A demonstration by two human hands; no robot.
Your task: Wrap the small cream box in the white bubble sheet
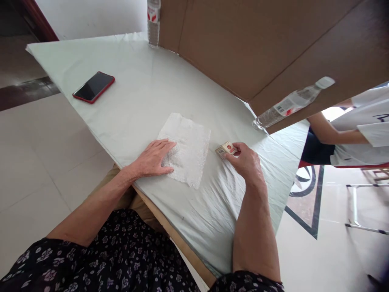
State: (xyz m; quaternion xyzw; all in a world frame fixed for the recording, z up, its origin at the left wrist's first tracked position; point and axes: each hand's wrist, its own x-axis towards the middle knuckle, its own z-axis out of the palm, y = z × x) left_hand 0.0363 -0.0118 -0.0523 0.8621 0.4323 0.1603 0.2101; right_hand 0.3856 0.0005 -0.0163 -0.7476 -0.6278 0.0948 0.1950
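In the middle of the frame, a sheet of bubble wrap lies spread on the pale tablecloth; the left hand rests on its left edge, fingers loosely spread and gripping nothing; right of centre, the right hand pinches a small box between thumb and fingers, just beside the sheet; whether the box touches the cloth, I cannot tell. The work looks to be at an early stage: the sheet is laid out and the box is in hand; the box is apart from the sheet and uncovered, and nothing is folded round it, so any joining of the two is still undone; a phone lies upper left, well apart.
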